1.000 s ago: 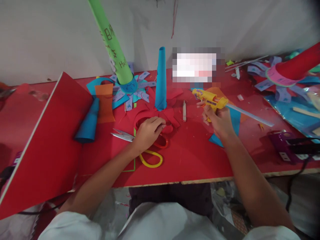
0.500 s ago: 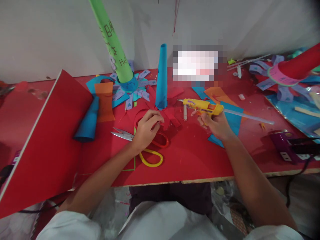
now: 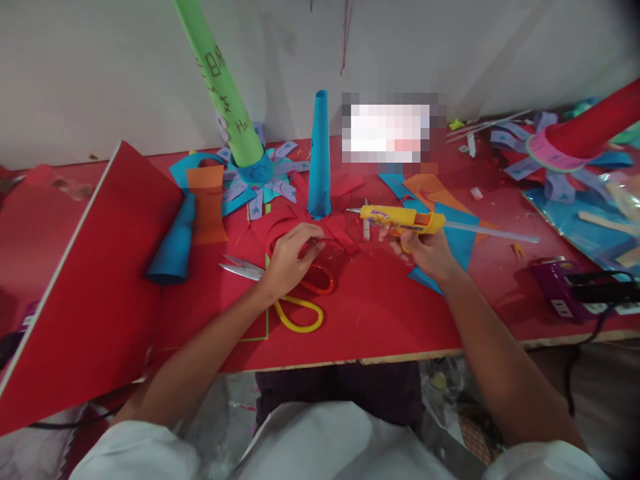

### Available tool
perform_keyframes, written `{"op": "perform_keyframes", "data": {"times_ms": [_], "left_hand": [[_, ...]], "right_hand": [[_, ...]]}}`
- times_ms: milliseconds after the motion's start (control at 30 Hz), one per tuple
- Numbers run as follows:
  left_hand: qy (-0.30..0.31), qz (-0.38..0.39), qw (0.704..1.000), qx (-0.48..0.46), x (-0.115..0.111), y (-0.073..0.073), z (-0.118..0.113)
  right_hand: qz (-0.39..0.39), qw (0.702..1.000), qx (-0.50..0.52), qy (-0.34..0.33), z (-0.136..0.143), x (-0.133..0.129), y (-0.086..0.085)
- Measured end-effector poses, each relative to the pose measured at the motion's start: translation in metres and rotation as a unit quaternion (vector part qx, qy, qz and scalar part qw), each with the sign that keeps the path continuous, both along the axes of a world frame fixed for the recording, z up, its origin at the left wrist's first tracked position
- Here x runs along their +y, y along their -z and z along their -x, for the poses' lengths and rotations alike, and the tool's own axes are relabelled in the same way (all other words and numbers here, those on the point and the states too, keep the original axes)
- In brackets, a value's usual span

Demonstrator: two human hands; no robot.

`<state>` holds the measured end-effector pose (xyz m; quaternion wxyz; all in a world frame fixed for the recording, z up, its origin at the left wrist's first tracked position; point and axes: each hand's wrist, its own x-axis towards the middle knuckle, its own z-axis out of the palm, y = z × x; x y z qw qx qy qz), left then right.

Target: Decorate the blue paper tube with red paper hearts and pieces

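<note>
My right hand [image 3: 430, 253] is wrapped round a yellow glue gun [image 3: 400, 219], which points left with a clear glue stick [image 3: 495, 232] out of its back. My left hand [image 3: 294, 257] is closed in a pinch on a red paper strip [image 3: 341, 241]; red on red makes its outline hard to see. Just beyond, a blue paper tube [image 3: 320, 157] stands upright on red paper strips that spread from its foot. Scissors with one yellow and one red handle [image 3: 303, 327] lie open under my left wrist.
A green paper tube [image 3: 227, 100] with purple strips stands at the back left. Left are a red board [image 3: 95, 287] and a blue paper cone [image 3: 173, 247]. Right are a purple power strip [image 3: 563, 293], a red tube [image 3: 595, 127] and blue and orange paper scraps [image 3: 463, 250]. A blurred-out patch covers the back.
The view has shifted slightly. The glue gun sits a little lower against the blue tube, and the red strip at my left fingertips shows more plainly. Both hands keep their grips.
</note>
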<state>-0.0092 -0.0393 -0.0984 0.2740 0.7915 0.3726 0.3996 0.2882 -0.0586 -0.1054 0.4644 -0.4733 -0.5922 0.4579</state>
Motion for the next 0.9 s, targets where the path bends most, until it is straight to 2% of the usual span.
{"op": "perform_keyframes", "data": {"times_ms": [167, 300, 400, 567, 900], "left_hand": [[-0.025, 0.060, 0.998, 0.005, 0.000, 0.003, 0.000], [-0.083, 0.091, 0.992, -0.018, 0.002, 0.010, 0.000], [-0.104, 0.088, 0.991, -0.016, 0.003, 0.014, 0.001], [-0.105, 0.095, 0.990, -0.023, 0.002, 0.018, 0.000], [-0.103, 0.095, 0.990, -0.020, 0.002, 0.016, -0.001]], "right_hand": [[-0.015, 1.000, -0.023, 0.013, 0.000, -0.004, 0.000], [-0.096, 0.990, -0.107, -0.008, 0.006, -0.005, -0.005], [-0.147, 0.973, -0.176, -0.042, 0.010, -0.003, -0.004], [-0.169, 0.954, -0.231, -0.088, 0.009, -0.001, 0.004], [-0.195, 0.942, -0.252, -0.103, 0.008, -0.001, 0.006]]}}
